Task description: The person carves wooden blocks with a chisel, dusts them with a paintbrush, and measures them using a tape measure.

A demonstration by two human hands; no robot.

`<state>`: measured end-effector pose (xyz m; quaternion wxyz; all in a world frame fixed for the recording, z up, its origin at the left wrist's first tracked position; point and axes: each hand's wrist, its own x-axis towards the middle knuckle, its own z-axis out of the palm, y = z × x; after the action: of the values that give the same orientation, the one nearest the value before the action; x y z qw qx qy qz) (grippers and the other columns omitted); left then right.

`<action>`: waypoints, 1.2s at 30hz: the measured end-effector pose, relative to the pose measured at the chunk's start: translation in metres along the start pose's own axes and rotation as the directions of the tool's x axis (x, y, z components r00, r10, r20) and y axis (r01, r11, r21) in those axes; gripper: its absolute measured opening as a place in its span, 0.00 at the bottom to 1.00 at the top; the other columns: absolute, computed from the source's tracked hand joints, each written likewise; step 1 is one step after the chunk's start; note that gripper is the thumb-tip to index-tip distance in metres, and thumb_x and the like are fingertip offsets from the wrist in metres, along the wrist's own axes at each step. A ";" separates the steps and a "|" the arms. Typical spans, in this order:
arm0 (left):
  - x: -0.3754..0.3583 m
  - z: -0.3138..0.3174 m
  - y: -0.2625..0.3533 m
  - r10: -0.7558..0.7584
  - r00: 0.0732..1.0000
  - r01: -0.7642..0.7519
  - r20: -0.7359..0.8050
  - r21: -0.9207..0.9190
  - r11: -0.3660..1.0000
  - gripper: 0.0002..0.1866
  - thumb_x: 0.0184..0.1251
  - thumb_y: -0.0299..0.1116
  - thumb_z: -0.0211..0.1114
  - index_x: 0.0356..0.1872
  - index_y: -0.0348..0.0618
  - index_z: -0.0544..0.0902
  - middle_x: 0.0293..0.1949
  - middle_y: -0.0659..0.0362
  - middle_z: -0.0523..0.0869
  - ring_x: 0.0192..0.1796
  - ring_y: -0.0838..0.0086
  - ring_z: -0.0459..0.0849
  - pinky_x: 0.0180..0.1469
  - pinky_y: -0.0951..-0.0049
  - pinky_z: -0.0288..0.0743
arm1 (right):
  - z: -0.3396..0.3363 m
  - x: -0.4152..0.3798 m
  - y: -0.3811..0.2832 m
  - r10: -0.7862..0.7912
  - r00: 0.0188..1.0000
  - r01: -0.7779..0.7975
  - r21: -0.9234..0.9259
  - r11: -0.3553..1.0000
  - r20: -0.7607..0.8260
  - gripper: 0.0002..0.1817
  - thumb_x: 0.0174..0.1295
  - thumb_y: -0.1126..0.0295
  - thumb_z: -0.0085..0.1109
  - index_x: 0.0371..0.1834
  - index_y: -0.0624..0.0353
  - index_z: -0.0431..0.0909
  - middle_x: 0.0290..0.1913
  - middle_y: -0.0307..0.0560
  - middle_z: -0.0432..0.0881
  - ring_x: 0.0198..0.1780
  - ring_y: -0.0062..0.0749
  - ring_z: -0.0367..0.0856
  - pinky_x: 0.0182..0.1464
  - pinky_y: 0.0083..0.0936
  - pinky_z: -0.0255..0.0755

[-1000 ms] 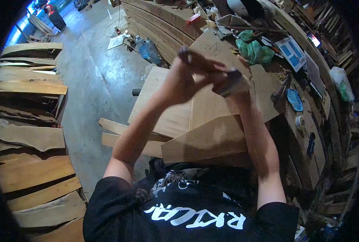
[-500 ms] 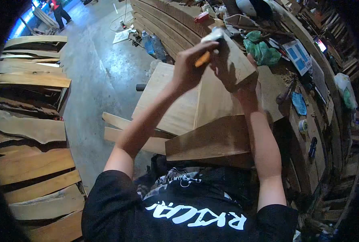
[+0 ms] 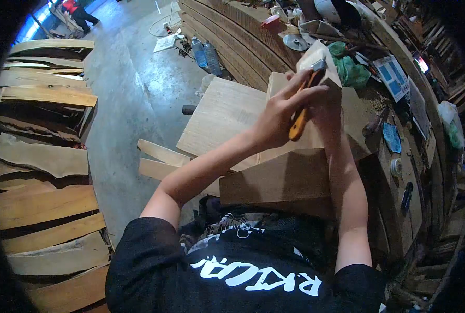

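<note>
My left hand [image 3: 280,116] is closed around an orange-handled brush [image 3: 299,125]. Its handle slants down, with a dark section and a silvery band above the fingers; the bristles cannot be made out clearly. My right hand [image 3: 328,104] grips a pale wooden block [image 3: 320,52] from below, partly hidden behind the left fingers. The brush's upper end lies against or just in front of the block's near end. Below both hands are a broad pale wooden panel [image 3: 219,117] and a darker board [image 3: 277,177] standing nearer my body.
Rough planks [image 3: 44,203] lie in a row on the left. Stacked timber [image 3: 232,36] stands ahead. A cluttered bench at right carries a green plastic bag [image 3: 352,72], a disc [image 3: 295,41], papers [image 3: 391,75] and a tape roll [image 3: 396,167]. Water bottles [image 3: 205,55] stand near the stack; a person [image 3: 78,13] is far off.
My left hand has moved right and down with the brush, whose handle now points lower. The block has turned and shifted right, showing a different face. The whole view has shifted slightly.
</note>
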<state>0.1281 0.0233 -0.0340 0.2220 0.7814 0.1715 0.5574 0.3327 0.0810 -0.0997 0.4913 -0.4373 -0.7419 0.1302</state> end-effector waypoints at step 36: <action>0.050 0.016 -0.106 -0.553 0.831 0.552 0.056 0.042 0.833 0.24 0.74 0.52 0.66 0.39 0.34 0.82 0.28 0.50 0.89 0.30 0.66 0.89 0.33 0.65 0.80 | -0.018 0.010 -0.068 0.698 0.710 -0.704 -0.083 0.705 -0.090 0.39 0.73 0.41 0.50 0.74 0.64 0.65 0.67 0.65 0.76 0.67 0.54 0.76 0.68 0.41 0.68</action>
<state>0.1571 0.1361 -0.0556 0.3695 0.7190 0.3892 0.4416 0.3114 0.0451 -0.0423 0.3988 -0.7162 -0.5132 0.2541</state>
